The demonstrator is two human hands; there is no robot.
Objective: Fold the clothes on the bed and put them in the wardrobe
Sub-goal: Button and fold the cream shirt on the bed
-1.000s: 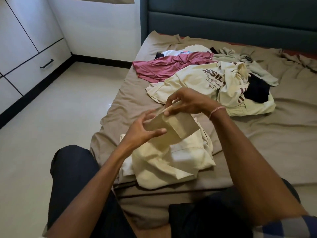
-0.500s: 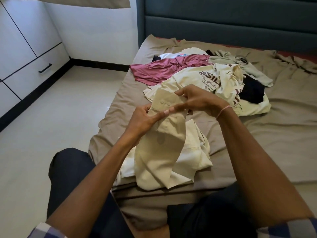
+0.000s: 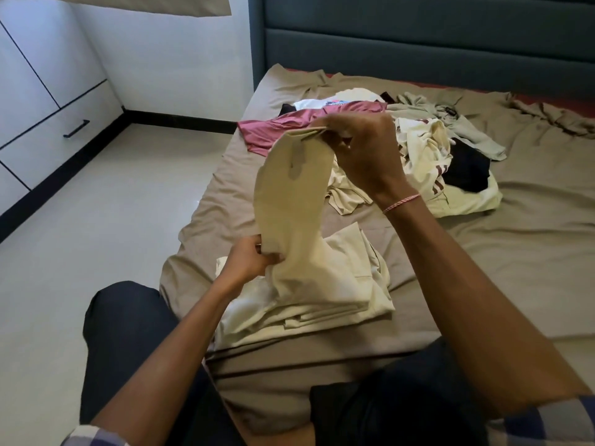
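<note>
Head view: left hand [image 3: 248, 262], right hand [image 3: 363, 149] fingers pinch cream shirt [image 3: 289, 204] over tan bedsheet [image 3: 515, 252]; white wardrobe [image 3: 32, 91], pale floor [image 3: 96, 220] left.

Pale glossy floor [image 3: 96, 239] left of the bed. Black skirting board [image 3: 180, 122] along the foot of a white wall [image 3: 180, 59]. Dark trousers [image 3: 128, 333] over 2 bent knees. Checked sleeve [image 3: 547, 423] at lower right. Pink cord band [image 3: 402, 202] on 1 wrist.

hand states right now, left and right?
left hand: closed, gripping the cream shirt sleeve low down.
right hand: closed, pinching the same sleeve's cuff end, held up.
</note>
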